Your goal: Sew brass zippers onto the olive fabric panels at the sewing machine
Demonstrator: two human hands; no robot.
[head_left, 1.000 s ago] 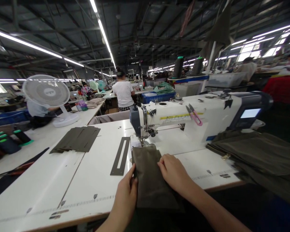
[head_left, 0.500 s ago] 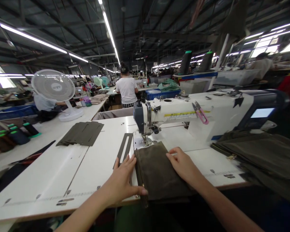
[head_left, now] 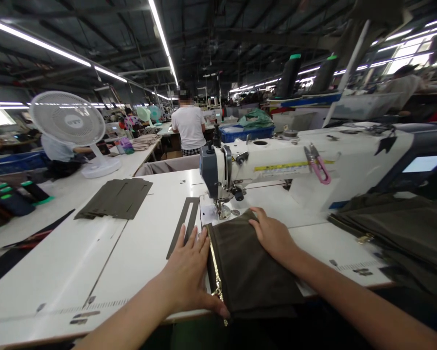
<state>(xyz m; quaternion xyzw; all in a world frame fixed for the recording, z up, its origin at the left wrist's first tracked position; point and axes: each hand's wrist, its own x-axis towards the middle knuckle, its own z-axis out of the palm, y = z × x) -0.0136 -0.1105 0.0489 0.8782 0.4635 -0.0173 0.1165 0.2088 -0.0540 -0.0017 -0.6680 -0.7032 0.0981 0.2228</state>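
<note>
A dark olive fabric piece (head_left: 256,272) with a gold zipper (head_left: 214,265) along its left edge lies at the front of the sewing machine (head_left: 218,180), its far edge just short of the presser foot (head_left: 221,209). My left hand (head_left: 187,277) rests flat with fingers spread, partly on the white table and against the zipper edge; its thumb lies across the zipper's near end by the gold pull. My right hand (head_left: 274,238) grips the fabric's far right edge between thumb and fingers. Beside my left fingertips is a flat dark slotted strip (head_left: 180,233).
Olive cut pieces (head_left: 118,199) lie stacked on the left of the table. More zippered olive fabric (head_left: 404,228) is piled at the right. Pink-handled snips (head_left: 318,165) hang on the machine. A white fan (head_left: 70,119) and thread cones (head_left: 36,192) stand left; a person in white (head_left: 189,126) is ahead.
The fabric's left edge has turned so the gold zipper teeth now show. My right hand has shifted toward the fabric's far edge. The camera view has moved slightly closer to the machine.
</note>
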